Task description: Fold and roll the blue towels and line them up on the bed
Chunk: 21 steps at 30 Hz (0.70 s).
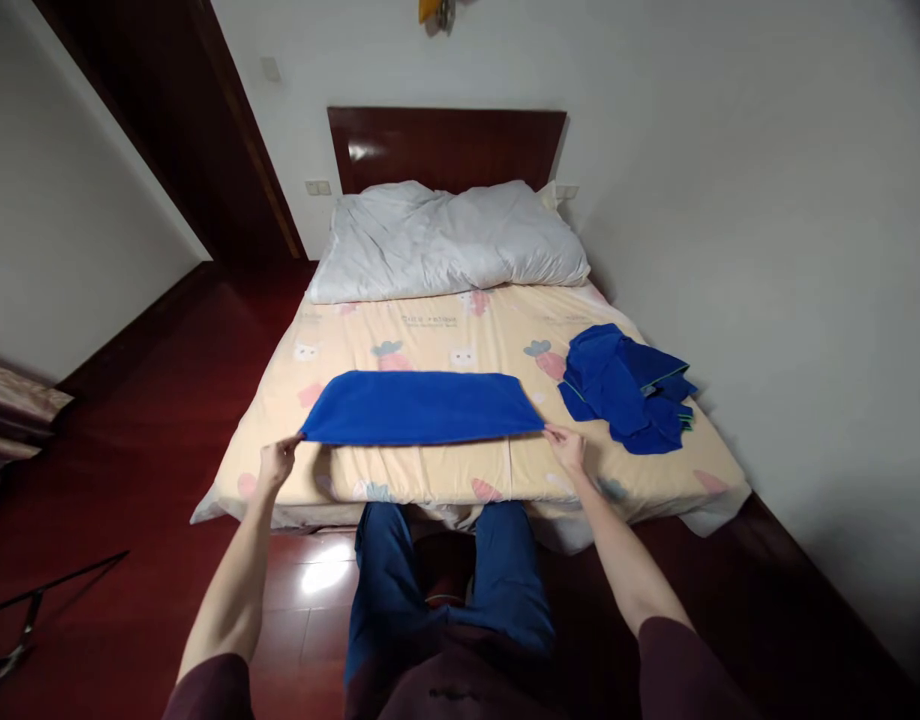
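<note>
A blue towel (422, 406) lies stretched flat across the near part of the bed (505, 330), folded into a wide strip. My left hand (277, 462) pinches its near left corner. My right hand (565, 446) pinches its near right corner. Both hands are closed on the cloth, arms stretched forward from the foot of the bed.
A heap of several more blue towels (629, 388) lies on the bed's right side. A rumpled white duvet (445, 240) sits by the dark headboard (445, 145). A white wall runs along the right. Dark red floor and a doorway lie to the left.
</note>
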Tool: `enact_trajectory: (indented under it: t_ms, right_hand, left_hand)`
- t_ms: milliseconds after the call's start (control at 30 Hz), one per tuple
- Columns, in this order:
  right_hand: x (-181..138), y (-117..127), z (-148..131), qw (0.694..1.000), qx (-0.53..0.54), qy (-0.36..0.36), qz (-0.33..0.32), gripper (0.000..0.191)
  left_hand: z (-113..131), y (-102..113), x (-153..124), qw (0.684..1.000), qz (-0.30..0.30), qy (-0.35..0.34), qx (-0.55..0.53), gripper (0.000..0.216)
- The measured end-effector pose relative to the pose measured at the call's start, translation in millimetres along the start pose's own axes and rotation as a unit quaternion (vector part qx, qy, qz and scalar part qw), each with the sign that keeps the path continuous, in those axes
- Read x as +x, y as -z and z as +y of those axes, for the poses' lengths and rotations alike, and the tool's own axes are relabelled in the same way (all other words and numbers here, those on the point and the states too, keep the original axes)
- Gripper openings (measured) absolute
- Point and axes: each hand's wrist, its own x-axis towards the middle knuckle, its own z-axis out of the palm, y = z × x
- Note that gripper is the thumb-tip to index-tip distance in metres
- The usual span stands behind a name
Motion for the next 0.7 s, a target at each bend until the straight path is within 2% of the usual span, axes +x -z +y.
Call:
enact_trajectory:
  t_ms: [67,133,267,467,600,700]
  right_hand:
    - [-18,-12,25,0.998,-0.026,-0.047,-0.015,0.022]
    - [-31,-19,44,0.997,-0.039,-0.065,-0.017,0.016]
    - [-46,-18,67,0.996,-0.060,-0.057,-0.024,0.016]
    - [-58,-5,84,0.996,-0.090,-0.019,-0.022,0.016]
    - [-62,-5,87,0.993,-0.085,-0.075,-0.019,0.023]
    - [-63,-4,83,0.990,-0.111,-0.072,-0.042,0.022]
  left_hand:
    - [-8,-20,-14,0.998,-0.044,0.035,0.007,0.039]
    - [-13,-33,-25,0.997,-0.059,0.042,0.006,0.039]
    - [-21,-42,-37,0.996,-0.079,0.037,0.004,0.042]
    - [-35,-45,-48,0.995,-0.090,0.046,-0.011,0.040]
    - [-37,-49,-57,0.993,-0.074,0.083,-0.025,0.041]
    - [-35,-53,-61,0.994,-0.093,0.055,0.008,0.043]
